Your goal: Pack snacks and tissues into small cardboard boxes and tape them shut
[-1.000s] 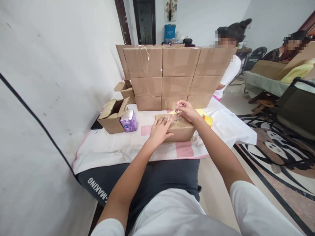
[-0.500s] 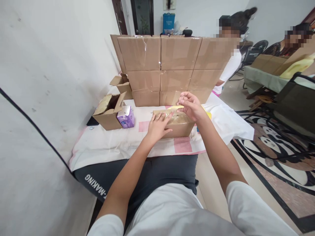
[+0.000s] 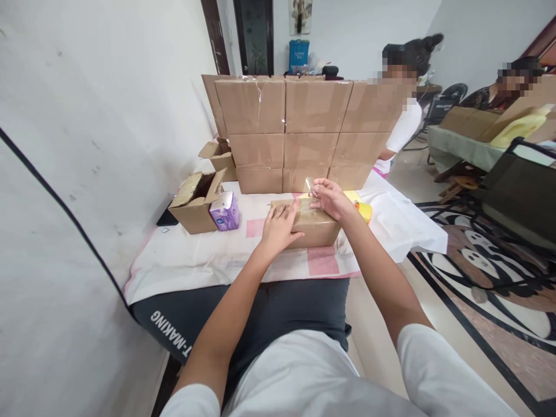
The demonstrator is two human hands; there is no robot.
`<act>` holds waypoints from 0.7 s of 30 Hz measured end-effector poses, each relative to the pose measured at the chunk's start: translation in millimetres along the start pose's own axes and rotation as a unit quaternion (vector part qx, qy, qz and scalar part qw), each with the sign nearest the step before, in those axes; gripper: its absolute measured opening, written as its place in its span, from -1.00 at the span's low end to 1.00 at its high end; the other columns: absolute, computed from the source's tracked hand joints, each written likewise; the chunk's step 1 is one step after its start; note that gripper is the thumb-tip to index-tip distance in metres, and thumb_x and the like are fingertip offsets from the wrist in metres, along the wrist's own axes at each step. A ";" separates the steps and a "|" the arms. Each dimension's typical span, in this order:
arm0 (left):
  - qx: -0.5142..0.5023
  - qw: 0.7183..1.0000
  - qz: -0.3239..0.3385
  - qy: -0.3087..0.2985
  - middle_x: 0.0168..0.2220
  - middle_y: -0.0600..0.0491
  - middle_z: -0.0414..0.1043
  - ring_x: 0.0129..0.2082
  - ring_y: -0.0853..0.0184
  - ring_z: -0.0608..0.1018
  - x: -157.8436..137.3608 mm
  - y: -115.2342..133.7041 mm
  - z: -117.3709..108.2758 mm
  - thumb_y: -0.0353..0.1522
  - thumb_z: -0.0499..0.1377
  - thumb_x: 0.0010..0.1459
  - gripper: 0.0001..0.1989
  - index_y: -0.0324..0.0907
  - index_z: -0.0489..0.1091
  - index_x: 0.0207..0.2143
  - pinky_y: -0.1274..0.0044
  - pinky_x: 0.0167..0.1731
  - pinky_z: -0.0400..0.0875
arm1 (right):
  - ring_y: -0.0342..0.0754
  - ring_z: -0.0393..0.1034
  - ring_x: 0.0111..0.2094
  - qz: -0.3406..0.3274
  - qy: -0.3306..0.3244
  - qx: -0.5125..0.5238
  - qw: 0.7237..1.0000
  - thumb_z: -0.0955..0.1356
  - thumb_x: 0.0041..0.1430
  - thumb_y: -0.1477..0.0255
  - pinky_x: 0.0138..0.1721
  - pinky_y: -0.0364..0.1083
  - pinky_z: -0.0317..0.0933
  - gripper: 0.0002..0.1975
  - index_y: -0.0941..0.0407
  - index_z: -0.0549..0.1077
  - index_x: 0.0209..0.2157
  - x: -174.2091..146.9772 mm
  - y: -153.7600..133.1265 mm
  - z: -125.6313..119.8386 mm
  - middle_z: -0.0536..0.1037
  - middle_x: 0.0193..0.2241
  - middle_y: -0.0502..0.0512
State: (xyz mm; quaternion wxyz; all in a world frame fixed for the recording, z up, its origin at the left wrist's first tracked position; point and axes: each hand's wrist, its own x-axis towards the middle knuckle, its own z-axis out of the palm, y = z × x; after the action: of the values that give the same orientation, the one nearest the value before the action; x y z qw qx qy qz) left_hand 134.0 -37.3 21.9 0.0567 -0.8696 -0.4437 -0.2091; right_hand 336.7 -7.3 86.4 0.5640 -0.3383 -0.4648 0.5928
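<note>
"Box (image 3: 319,233): where?"
"On the cloth (image 3: 195,249), long axis left to right; stack (image 3: 306,145) behind it."
"Left hand (image 3: 279,229)?"
"Spread flat over the box's left end, grasping nothing."
"Right hand (image 3: 330,198)?"
"Over the box's right half, fingertips pinching clear tape (image 3: 308,185); the box lies just below them, the right hand nearer the tape."

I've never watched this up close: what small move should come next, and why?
Perhaps the right hand should gently pull the clear tape up: it seems to pinch a raised piece, while the left hand rests spread on the cardboard box, apparently steadying it.
</note>
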 end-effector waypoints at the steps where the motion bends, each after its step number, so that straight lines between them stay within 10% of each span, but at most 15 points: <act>1: 0.000 1.000 -0.001 0.001 0.29 -0.22 0.33 0.38 0.08 0.26 -0.1 0.1 0.5 -0.07 0.33 0.14 0.09 -0.25 -0.23 0.47 0.24 0.37 -0.01 | -0.17 0.39 -0.42 0.003 0.008 0.000 1.000 0.60 -0.17 0.40 -0.49 -0.15 0.47 -0.56 0.06 0.39 -0.27 1.6 1.4 -1.3 0.43 -0.48 -0.13; 21: 0.003 1.000 -0.015 -0.001 0.33 -0.22 0.28 0.37 0.10 0.27 0.2 1.4 -1.3 -0.08 0.30 0.17 0.02 -0.23 -0.17 0.47 0.27 0.36 0.01 | -0.11 0.40 -0.37 -0.071 -0.079 -0.037 0.994 0.59 -0.06 0.29 -0.50 -0.17 0.45 -0.56 0.05 0.43 -0.18 -41.5 -26.5 15.7 0.39 -0.44 -0.06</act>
State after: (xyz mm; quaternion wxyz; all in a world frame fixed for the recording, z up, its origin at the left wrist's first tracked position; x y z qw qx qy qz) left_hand 134.8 -38.4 23.3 0.0552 -0.8630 -0.4572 -0.2075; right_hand 337.2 -52.6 111.3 0.5534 -0.2767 -0.5524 0.5586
